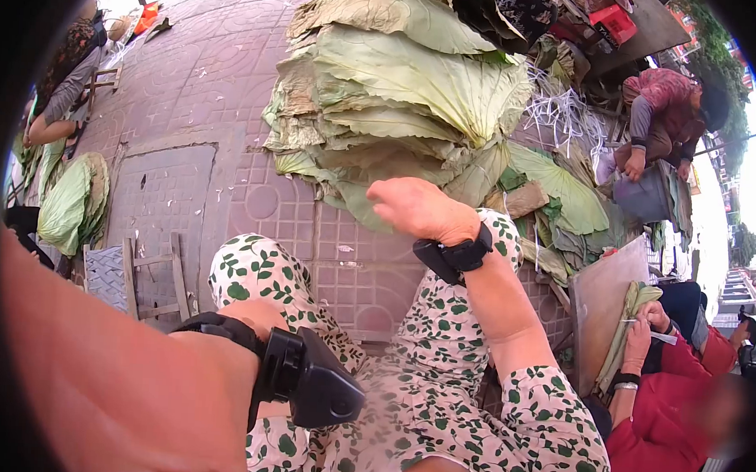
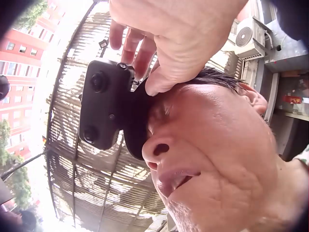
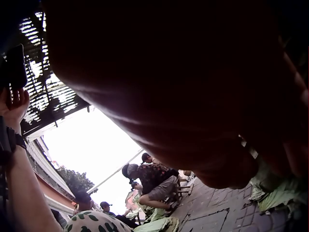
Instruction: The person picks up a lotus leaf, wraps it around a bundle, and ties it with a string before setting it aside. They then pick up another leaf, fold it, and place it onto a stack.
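The hands are well apart. In the left wrist view, the left hand [image 2: 181, 36] is raised to the black head camera [image 2: 103, 108], thumb beside its mount; I cannot tell whether it grips. At centre in the head view, the right hand [image 1: 425, 211] hangs loosely, fingers pointing left, before the stacked leaves [image 1: 402, 77] at top centre. Paving [image 1: 208, 77] spreads upper left; a person in red [image 1: 660, 442] sits lower right.

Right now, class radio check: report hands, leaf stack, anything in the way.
Left hand raised at head camera. Right hand before leaf stack, nothing seen held. Left wrist camera hides part of lap in head view.
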`<state>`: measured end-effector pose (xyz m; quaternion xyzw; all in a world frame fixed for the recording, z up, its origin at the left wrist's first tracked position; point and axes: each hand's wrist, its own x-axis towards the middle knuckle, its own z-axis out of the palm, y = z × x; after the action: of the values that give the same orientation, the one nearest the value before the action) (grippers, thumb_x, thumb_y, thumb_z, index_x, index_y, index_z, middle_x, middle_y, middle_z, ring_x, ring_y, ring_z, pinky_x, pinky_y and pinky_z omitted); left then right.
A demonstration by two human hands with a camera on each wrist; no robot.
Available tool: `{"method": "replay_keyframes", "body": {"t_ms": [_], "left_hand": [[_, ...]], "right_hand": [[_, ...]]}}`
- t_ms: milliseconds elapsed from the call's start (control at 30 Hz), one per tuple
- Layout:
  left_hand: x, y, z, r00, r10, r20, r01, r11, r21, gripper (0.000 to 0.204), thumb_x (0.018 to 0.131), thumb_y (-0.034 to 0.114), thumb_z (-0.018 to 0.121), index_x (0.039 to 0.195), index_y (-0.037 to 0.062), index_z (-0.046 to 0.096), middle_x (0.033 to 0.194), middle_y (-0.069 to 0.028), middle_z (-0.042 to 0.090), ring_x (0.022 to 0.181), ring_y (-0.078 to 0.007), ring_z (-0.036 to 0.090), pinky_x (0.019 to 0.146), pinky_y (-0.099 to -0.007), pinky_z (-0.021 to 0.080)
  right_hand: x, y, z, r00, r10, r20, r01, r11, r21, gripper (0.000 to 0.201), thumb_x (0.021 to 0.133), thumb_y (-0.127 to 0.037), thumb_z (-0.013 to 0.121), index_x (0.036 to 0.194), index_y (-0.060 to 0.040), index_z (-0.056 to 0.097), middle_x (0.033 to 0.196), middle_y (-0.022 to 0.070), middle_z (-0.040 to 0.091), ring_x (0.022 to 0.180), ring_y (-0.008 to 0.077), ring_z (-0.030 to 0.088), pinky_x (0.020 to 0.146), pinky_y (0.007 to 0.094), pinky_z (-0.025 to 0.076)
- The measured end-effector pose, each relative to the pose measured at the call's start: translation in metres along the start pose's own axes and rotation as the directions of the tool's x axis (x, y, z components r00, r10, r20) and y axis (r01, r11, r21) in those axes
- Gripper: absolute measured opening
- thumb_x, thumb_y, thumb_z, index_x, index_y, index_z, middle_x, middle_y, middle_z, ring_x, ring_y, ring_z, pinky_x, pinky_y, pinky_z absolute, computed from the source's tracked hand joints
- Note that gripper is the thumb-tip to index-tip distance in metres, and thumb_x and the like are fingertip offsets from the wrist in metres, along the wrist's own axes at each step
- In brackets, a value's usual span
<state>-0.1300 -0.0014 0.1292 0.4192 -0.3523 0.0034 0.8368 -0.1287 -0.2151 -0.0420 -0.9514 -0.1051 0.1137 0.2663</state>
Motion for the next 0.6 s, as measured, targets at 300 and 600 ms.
{"method": "replay_keyframes", "body": {"t_ms": [300,600], "left_hand": [[0.017,-0.014,-0.017,0.993,0.088,0.075,-0.089,0.996,0.013,0.022,0.086,0.028,0.054,0.093,0.0071,0.054,0.092,-0.0121,0.059,0.074,-0.0246,0.057,0.066,-0.0321,0.046],[0.014,-0.021,-0.011,0.984,0.166,0.068,-0.169,0.985,0.030,0.023,0.086,0.027,0.054,0.094,0.0049,0.054,0.092,-0.0141,0.059,0.075,-0.0260,0.057,0.066,-0.0328,0.047]], "right_hand": [[0.001,0.000,0.003,1.000,-0.022,0.010,0.022,1.000,-0.011,0.025,0.084,-0.019,0.050,0.104,-0.0032,0.051,0.094,0.0174,0.058,0.090,0.0345,0.054,0.078,0.0406,0.044],[-0.001,-0.001,0.002,0.998,-0.052,-0.019,0.052,0.999,0.002,0.025,0.083,-0.017,0.051,0.103,-0.0033,0.052,0.093,0.0168,0.058,0.091,0.0338,0.055,0.079,0.0402,0.044]]}}
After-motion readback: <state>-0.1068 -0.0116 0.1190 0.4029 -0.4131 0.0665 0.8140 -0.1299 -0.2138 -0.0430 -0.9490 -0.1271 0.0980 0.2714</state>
